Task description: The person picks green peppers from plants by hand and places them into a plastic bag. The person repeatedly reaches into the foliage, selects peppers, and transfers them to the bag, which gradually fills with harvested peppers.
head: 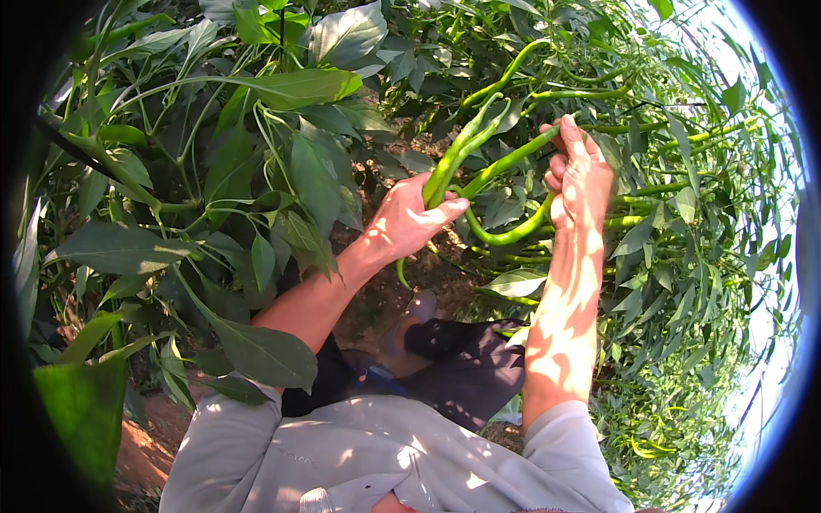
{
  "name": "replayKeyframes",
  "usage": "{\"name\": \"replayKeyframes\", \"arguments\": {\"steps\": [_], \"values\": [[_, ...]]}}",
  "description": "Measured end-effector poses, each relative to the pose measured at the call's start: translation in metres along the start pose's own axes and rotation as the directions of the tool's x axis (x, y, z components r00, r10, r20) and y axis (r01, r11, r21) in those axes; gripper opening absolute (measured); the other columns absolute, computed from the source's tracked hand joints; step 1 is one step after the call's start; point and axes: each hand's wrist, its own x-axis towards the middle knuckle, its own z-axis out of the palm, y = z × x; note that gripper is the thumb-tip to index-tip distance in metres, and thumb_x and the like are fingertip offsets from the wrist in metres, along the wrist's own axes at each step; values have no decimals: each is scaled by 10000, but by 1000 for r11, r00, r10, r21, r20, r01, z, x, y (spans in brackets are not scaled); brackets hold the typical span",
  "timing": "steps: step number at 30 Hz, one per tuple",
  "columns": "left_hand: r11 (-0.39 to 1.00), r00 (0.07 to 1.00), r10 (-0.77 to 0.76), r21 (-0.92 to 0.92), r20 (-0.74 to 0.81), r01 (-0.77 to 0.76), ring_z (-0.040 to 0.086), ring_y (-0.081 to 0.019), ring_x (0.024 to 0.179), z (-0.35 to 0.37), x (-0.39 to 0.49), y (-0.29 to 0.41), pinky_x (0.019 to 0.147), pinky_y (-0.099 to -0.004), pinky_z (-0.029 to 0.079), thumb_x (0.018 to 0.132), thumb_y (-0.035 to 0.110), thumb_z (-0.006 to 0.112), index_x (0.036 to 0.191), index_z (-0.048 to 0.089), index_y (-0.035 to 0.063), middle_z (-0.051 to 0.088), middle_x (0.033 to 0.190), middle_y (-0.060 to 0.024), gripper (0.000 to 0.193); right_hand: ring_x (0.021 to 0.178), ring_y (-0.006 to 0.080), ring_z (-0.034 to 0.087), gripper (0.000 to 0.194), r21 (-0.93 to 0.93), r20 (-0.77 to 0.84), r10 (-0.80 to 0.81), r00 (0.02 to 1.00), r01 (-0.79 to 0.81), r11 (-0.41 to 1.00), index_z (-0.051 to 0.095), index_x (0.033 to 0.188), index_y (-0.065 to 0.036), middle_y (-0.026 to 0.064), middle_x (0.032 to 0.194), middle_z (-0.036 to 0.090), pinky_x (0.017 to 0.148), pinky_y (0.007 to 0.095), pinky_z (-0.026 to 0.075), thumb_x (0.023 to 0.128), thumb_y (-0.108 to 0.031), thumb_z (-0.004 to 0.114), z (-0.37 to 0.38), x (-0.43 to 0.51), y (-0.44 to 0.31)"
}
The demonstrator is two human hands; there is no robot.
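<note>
My left hand [410,215] is closed around a small bunch of long green chili peppers [458,157], their thin ends pointing up and away. One curved tip hangs out below that hand. My right hand [578,170] is raised to the right, its thumb and fingers pinching the upper end of a long straight green chili pepper [513,160]. That pepper slants down towards my left hand. A curved green chili pepper [510,236] loops beneath it, with one end by my right palm; whether the hand holds it, I cannot tell.
Broad-leaved pepper plants [250,160] crowd in on the left, some leaves over my left arm. On the right, more plants [667,211] bear several hanging green peppers. Bare soil [375,301] shows between the rows, near a foot [420,308] and dark trousers [468,365].
</note>
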Motion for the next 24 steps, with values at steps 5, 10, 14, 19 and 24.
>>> {"name": "replayKeyframes", "arguments": {"steps": [5,10,14,19,24], "values": [[997,997,69,-38,-41,-70,584,-97,793,-9,7,-19,703,-288,499,886,194,826,1072,614,-10,626,851,-14,348,553,43,416,318,15,101,209,973,-212,977,672,1154,-46,85,1056,747,471,203,292,1049,-342,625,-11,43,8],[939,937,256,290,-239,-183,581,-101,787,-9,13,-24,714,-286,500,941,146,749,1242,611,-42,656,916,-31,381,620,90,487,289,-111,-14,155,988,-155,982,609,1286,-28,104,1228,694,442,218,353,1077,-213,536,-29,107,22],[994,933,105,41,-343,-97,553,-69,765,-14,17,-23,683,-260,476,941,136,746,1202,626,-35,644,873,3,335,752,165,690,276,-100,-16,68,998,-69,993,606,1308,-50,83,1247,656,477,247,424,1056,-153,562,-11,132,25],[998,923,53,-10,-380,-61,511,-46,661,-17,22,-19,579,-240,428,947,149,749,1187,635,-3,622,801,27,306,705,121,615,320,-158,93,-9,996,24,987,576,1393,-61,75,1110,691,477,220,390,1088,-133,507,-16,157,30],[993,913,28,-93,-406,-72,476,-37,560,-22,24,-20,482,-237,375,950,158,747,1194,631,9,614,769,28,308,590,47,447,296,-37,259,38,965,-30,999,610,1355,-84,-43,863,549,441,196,282,1100,-134,470,-25,148,28]]}}
